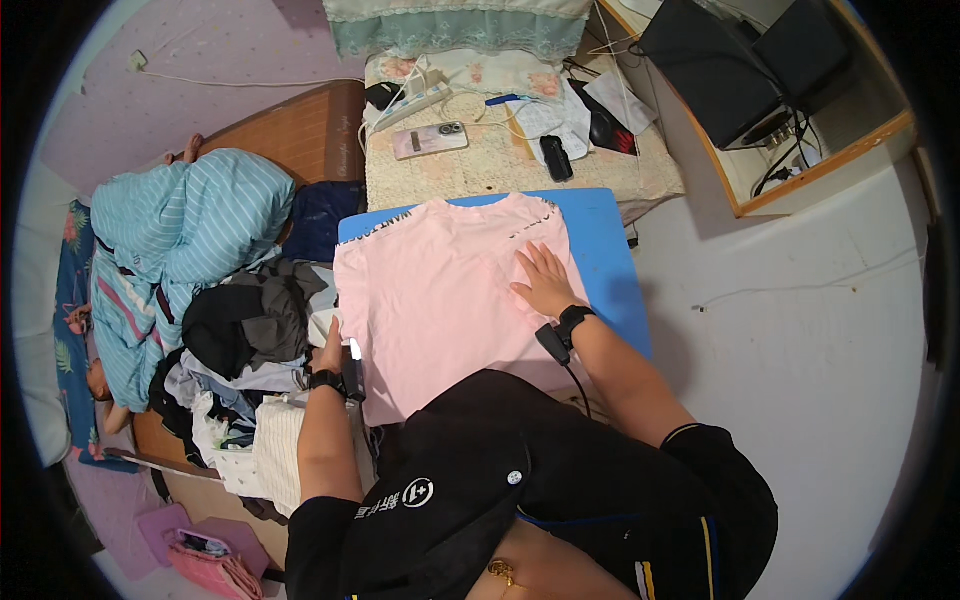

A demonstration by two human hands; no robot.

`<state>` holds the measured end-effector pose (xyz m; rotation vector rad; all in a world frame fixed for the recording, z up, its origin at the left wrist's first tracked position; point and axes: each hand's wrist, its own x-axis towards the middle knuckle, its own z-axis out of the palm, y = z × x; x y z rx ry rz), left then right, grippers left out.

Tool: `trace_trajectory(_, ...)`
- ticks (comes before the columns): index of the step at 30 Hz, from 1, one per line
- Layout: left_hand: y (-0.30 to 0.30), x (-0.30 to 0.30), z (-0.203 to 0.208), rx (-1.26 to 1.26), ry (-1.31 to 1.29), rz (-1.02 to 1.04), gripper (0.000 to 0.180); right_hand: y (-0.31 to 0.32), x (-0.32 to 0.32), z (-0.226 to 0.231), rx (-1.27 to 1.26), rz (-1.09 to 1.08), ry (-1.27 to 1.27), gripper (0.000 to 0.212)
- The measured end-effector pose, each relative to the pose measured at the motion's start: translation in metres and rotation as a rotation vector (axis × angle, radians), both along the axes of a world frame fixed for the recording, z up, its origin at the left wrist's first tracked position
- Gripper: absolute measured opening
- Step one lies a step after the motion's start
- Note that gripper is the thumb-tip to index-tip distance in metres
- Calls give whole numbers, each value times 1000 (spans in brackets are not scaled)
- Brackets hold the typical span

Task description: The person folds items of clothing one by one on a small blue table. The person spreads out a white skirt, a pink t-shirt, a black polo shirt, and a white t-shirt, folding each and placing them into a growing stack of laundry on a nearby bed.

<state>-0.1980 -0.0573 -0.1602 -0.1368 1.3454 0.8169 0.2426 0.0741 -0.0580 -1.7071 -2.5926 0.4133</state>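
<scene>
A pale pink T-shirt [450, 290] lies spread on a blue board-like surface [610, 260], with dark lettering along both shoulders. My right hand [545, 283] rests flat on the shirt's upper right part, its fingers spread. At the shirt's left edge, just below the sleeve, is my left hand [326, 352], seen from the side. Its fingers are mostly hidden, so its grip cannot be made out. Each wrist wears a black strap; a small black device [552, 343] with a cable sits at the right one.
Heaped clothes [250, 325] lie on the left, beside a person under a striped blue blanket [190, 215]. Beyond the board, a cloth-covered table [480, 180] holds a phone [431, 141], a power strip [412, 106] and papers. A wooden-edged shelf [735, 190] with black equipment stands at far right.
</scene>
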Motion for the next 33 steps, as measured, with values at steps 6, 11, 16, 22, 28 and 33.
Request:
trace_trajectory(6, -27, -27, -23, 102, -172, -42, 59, -6, -7, 8, -78, -26, -13, 66)
trace_trajectory(11, 6, -2, 27, 439, -41, 218, 38, -6, 5, 5, -109, -88, -50, 68)
trace_trajectory(16, 22, 16, 85, 626, 424, 329, 22, -5, 6, 3, -112, -84, -46, 70)
trace_trajectory(22, 41, 100, 152, 1107, 1212, -335, 25, -8, -1, 11, -128, -79, -26, 68)
trace_trajectory(28, 30, 161, 129, 1133, 1162, -1024, 25, -7, 1, 15, -152, -77, -10, 69)
trace_trajectory(33, 43, 144, 133, 928, 911, -864, 30, -2, 8, 6, -90, -65, -4, 69)
